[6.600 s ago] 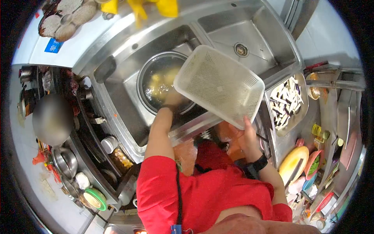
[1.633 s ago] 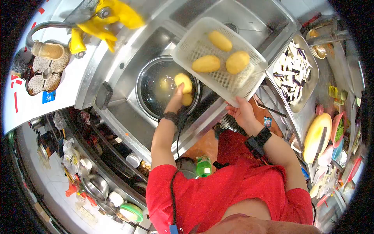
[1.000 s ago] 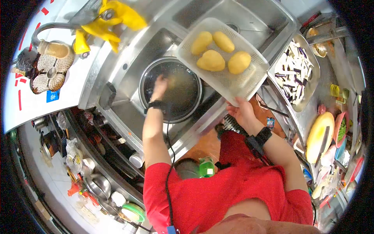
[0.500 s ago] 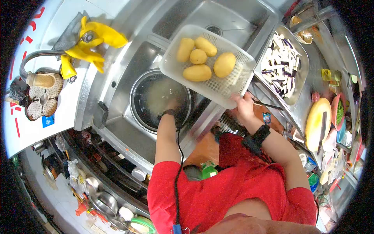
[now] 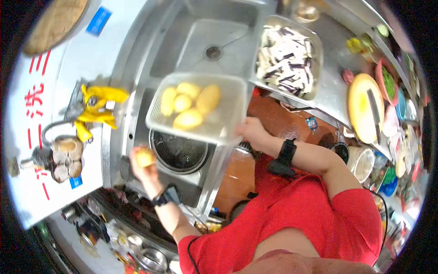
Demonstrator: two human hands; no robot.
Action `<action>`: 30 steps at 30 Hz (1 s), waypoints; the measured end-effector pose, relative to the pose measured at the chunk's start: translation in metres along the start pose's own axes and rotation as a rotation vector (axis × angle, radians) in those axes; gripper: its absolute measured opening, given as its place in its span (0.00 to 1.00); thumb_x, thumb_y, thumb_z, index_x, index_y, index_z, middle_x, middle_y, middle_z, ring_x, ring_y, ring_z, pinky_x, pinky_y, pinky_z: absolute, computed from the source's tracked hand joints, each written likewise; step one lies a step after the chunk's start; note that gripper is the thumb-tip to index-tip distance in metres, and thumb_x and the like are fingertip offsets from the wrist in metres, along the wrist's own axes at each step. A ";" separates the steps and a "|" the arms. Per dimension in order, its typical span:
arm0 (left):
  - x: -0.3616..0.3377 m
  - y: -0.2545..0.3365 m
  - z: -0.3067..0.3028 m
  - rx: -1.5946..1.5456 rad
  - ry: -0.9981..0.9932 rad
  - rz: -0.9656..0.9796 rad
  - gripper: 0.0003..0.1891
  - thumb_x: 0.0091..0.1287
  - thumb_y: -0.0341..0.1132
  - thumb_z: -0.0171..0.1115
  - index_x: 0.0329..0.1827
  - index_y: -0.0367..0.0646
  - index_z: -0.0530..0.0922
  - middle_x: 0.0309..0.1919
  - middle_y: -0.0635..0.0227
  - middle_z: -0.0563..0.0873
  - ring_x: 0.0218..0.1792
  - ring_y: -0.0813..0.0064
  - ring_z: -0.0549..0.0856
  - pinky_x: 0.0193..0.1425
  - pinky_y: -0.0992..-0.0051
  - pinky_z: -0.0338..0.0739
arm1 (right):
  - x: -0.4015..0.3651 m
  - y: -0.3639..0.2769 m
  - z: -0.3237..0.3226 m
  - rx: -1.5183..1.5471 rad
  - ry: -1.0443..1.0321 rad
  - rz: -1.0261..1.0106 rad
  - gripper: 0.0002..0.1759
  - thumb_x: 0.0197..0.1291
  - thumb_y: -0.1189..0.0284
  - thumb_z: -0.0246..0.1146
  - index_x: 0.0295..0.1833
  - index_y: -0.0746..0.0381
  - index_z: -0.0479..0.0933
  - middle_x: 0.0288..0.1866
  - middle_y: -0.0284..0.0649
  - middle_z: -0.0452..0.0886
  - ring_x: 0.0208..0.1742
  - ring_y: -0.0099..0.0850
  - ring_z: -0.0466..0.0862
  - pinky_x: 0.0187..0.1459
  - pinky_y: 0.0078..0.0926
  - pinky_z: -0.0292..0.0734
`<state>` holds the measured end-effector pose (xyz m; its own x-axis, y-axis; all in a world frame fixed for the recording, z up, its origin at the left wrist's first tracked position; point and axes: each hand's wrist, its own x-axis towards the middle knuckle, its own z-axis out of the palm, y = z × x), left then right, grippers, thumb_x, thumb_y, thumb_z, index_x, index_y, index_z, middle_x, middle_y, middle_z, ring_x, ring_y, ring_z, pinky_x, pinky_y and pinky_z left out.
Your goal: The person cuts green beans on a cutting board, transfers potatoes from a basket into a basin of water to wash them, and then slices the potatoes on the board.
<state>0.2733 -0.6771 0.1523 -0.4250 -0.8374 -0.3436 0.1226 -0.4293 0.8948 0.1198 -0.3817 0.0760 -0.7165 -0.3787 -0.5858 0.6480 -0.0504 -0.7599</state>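
My left hand (image 5: 143, 166) is wrapped round a yellow potato (image 5: 145, 157), left of the dark pot (image 5: 179, 150) in the sink. My right hand (image 5: 252, 130) grips the near right corner of a white perforated basket (image 5: 229, 107). Several peeled potatoes (image 5: 188, 119) lie in the basket, which is tilted and covers the far part of the pot. Dark liquid shows inside the pot.
An upper sink basin (image 5: 213, 52) lies beyond the basket. To the right stand a tray of cut eggplant (image 5: 287, 61) and a yellow cutting board (image 5: 363, 109) with a knife. Yellow gloves (image 5: 102, 107) hang by the faucet at left.
My left hand has come out of the pot with a potato in it and moved left. The basket, still in my right hand, is now over the pot's far part. The view has shifted.
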 end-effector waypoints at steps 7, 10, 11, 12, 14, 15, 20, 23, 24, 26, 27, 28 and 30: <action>-0.105 0.052 0.155 0.965 -0.644 0.431 0.14 0.71 0.41 0.46 0.38 0.39 0.75 0.37 0.68 0.78 0.42 0.77 0.73 0.51 0.79 0.66 | -0.068 -0.047 -0.050 -0.091 -0.246 0.169 0.11 0.47 0.79 0.61 0.39 0.71 0.77 0.30 0.38 0.79 0.30 0.26 0.79 0.31 0.24 0.75; -0.145 0.044 0.199 1.033 -0.845 0.453 0.15 0.72 0.41 0.45 0.38 0.39 0.75 0.37 0.70 0.78 0.41 0.78 0.74 0.50 0.79 0.66 | -0.087 -0.063 -0.102 -0.042 -0.299 0.161 0.13 0.49 0.78 0.62 0.42 0.72 0.77 0.33 0.39 0.80 0.32 0.26 0.80 0.34 0.22 0.76; -0.152 0.039 0.210 0.962 -0.866 0.379 0.14 0.72 0.40 0.45 0.38 0.39 0.75 0.37 0.70 0.78 0.41 0.78 0.74 0.49 0.79 0.67 | -0.097 -0.071 -0.121 -0.016 -0.284 0.081 0.13 0.47 0.77 0.61 0.40 0.72 0.78 0.31 0.39 0.81 0.33 0.26 0.81 0.35 0.22 0.77; -0.160 0.034 0.221 0.959 -0.888 0.387 0.14 0.72 0.40 0.45 0.38 0.39 0.75 0.37 0.70 0.78 0.41 0.78 0.74 0.49 0.79 0.67 | -0.110 -0.078 -0.140 0.008 -0.270 0.004 0.14 0.45 0.76 0.61 0.38 0.73 0.78 0.29 0.39 0.81 0.33 0.25 0.81 0.36 0.23 0.77; -0.177 0.021 0.246 0.769 -1.000 0.333 0.13 0.71 0.38 0.46 0.39 0.39 0.76 0.37 0.69 0.78 0.41 0.79 0.74 0.49 0.79 0.67 | -0.139 -0.091 -0.179 0.093 -0.180 -0.047 0.13 0.47 0.77 0.61 0.39 0.73 0.78 0.32 0.41 0.82 0.35 0.26 0.82 0.41 0.21 0.77; -0.186 0.015 0.260 0.759 -1.054 0.424 0.12 0.71 0.38 0.47 0.39 0.39 0.76 0.37 0.69 0.79 0.41 0.80 0.75 0.49 0.79 0.67 | -0.152 -0.088 -0.205 0.091 -0.132 -0.044 0.13 0.49 0.79 0.61 0.41 0.73 0.78 0.35 0.42 0.83 0.36 0.27 0.82 0.42 0.22 0.77; -0.211 -0.043 0.321 0.505 -1.169 0.211 0.13 0.70 0.39 0.48 0.41 0.38 0.75 0.37 0.68 0.79 0.38 0.80 0.76 0.45 0.79 0.71 | -0.227 -0.070 -0.280 0.135 0.257 -0.261 0.13 0.51 0.82 0.57 0.43 0.73 0.77 0.38 0.44 0.82 0.38 0.29 0.82 0.43 0.25 0.77; -0.225 -0.089 0.351 0.385 -1.176 -0.015 0.13 0.70 0.41 0.48 0.43 0.39 0.74 0.36 0.67 0.79 0.36 0.78 0.78 0.40 0.77 0.74 | -0.236 -0.054 -0.309 0.199 0.439 -0.322 0.12 0.51 0.82 0.55 0.42 0.73 0.77 0.36 0.43 0.82 0.37 0.29 0.82 0.40 0.24 0.77; -0.228 -0.104 0.359 0.374 -1.202 -0.064 0.13 0.69 0.42 0.48 0.42 0.40 0.73 0.37 0.65 0.79 0.36 0.76 0.79 0.39 0.76 0.75 | -0.229 -0.041 -0.317 0.205 0.449 -0.330 0.12 0.51 0.82 0.55 0.42 0.73 0.77 0.36 0.43 0.82 0.37 0.29 0.82 0.40 0.24 0.77; -0.236 -0.133 0.370 0.340 -1.183 -0.179 0.13 0.70 0.42 0.48 0.42 0.41 0.73 0.36 0.67 0.79 0.35 0.76 0.79 0.36 0.74 0.76 | -0.216 -0.021 -0.328 0.385 0.555 -0.309 0.12 0.51 0.83 0.53 0.41 0.73 0.77 0.35 0.43 0.82 0.33 0.29 0.82 0.37 0.24 0.77; -0.242 -0.141 0.374 0.361 -1.184 -0.232 0.12 0.70 0.42 0.48 0.43 0.42 0.73 0.36 0.68 0.78 0.36 0.76 0.79 0.35 0.73 0.77 | -0.210 -0.019 -0.323 0.532 0.595 -0.298 0.10 0.51 0.83 0.53 0.40 0.72 0.77 0.34 0.43 0.82 0.30 0.31 0.81 0.35 0.26 0.78; -0.250 -0.148 0.376 0.362 -1.190 -0.238 0.12 0.70 0.42 0.48 0.43 0.42 0.73 0.36 0.68 0.78 0.36 0.76 0.79 0.35 0.73 0.77 | -0.193 0.004 -0.339 0.495 0.598 -0.190 0.10 0.53 0.81 0.55 0.41 0.70 0.76 0.37 0.44 0.81 0.33 0.32 0.81 0.38 0.26 0.78; -0.264 -0.160 0.381 0.419 -1.155 -0.330 0.12 0.69 0.37 0.49 0.48 0.38 0.71 0.36 0.65 0.78 0.36 0.75 0.79 0.37 0.76 0.75 | -0.178 -0.022 -0.327 0.489 0.597 -0.143 0.09 0.56 0.78 0.57 0.43 0.68 0.75 0.40 0.42 0.80 0.37 0.32 0.80 0.42 0.27 0.77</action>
<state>0.0246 -0.2581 0.2084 -0.9381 0.1597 -0.3074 -0.3393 -0.2441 0.9085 0.1489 -0.0107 0.1050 -0.7291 0.2164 -0.6493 0.4799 -0.5148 -0.7104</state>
